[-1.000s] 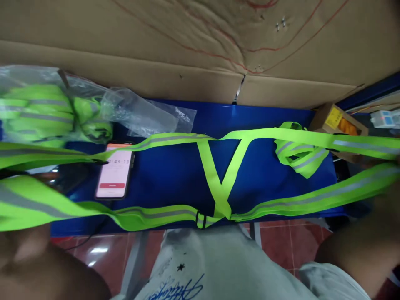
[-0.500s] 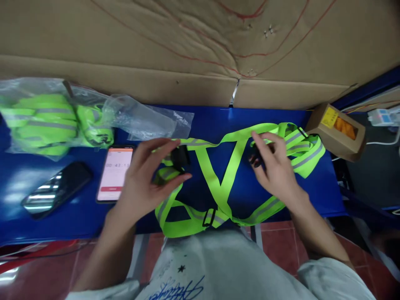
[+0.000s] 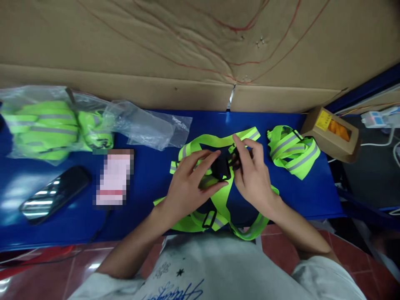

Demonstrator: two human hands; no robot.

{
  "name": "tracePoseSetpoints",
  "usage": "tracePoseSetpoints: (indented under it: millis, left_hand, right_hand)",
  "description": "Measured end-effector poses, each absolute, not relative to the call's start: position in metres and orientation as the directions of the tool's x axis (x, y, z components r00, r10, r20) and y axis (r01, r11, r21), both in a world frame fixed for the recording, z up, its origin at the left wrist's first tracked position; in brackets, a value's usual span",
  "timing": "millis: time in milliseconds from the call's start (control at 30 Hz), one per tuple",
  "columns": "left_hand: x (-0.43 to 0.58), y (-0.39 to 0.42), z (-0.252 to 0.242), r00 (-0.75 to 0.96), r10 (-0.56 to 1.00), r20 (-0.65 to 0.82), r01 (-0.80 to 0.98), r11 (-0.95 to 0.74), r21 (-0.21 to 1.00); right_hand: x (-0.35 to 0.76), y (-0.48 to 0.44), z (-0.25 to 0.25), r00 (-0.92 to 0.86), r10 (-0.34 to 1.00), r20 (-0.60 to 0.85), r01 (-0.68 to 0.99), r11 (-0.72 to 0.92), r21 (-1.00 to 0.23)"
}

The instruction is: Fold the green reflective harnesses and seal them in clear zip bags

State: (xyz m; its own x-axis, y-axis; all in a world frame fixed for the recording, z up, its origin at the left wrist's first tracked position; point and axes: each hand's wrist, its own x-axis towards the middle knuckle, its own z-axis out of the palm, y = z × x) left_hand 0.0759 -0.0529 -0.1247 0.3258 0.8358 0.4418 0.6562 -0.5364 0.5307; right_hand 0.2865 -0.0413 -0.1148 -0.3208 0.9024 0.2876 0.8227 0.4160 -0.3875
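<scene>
Yellow-green reflective straps (image 3: 223, 197) lie on the blue table in front of me, joined in a harness shape with a black slide adjuster (image 3: 209, 218) near the table's front edge. My left hand (image 3: 190, 179) pinches one black buckle half (image 3: 221, 167) between thumb and fingers. Close to its right, my right hand (image 3: 252, 177) is closed on the other black buckle half (image 3: 236, 159), which the fingers partly hide. The two halves are almost together; whether they touch I cannot tell. Strap ends trail behind both hands.
A bundled reflective strap (image 3: 295, 150) lies at the right beside a cardboard box (image 3: 333, 133). Clear plastic bags (image 3: 146, 125) and bagged green straps (image 3: 46, 129) lie at the back left. A pixelated phone (image 3: 115, 177) and a dark glossy device (image 3: 56, 193) rest nearer.
Both hands have come together over the middle of the harness, bringing the two buckle halves close to each other. The straps have shifted inward with them, away from the bundle at the right.
</scene>
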Motion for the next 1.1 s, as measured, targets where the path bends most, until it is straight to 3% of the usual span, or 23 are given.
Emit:
tracePoseSetpoints:
  millis: [133, 267, 533, 1000, 1100]
  left_hand:
    - [0.076, -0.05, -0.124, 0.355, 0.811, 0.465, 0.726, -0.553, 0.409]
    - [0.082, -0.05, -0.123, 0.316, 0.822, 0.474, 0.728, -0.531, 0.434]
    - [0.089, -0.053, -0.123, 0.234, 0.846, 0.479, 0.76, -0.466, 0.452]
    - [0.087, -0.047, -0.114, 0.273, 0.82, 0.503, 0.755, -0.507, 0.416]
    - [0.087, -0.041, -0.11, 0.303, 0.79, 0.533, 0.743, -0.546, 0.387]
  right_hand:
    - [0.288, -0.039, -0.115, -0.297, 0.895, 0.334, 0.879, 0.393, -0.271]
    - [0.284, -0.038, -0.119, -0.272, 0.902, 0.335, 0.918, 0.348, -0.192]
    - [0.284, -0.034, -0.123, -0.214, 0.918, 0.335, 0.933, 0.294, -0.208]
    - [0.277, -0.032, -0.116, -0.282, 0.881, 0.38, 0.944, 0.325, -0.052]
    - [0.273, -0.033, -0.111, -0.33, 0.884, 0.331, 0.916, 0.385, -0.115]
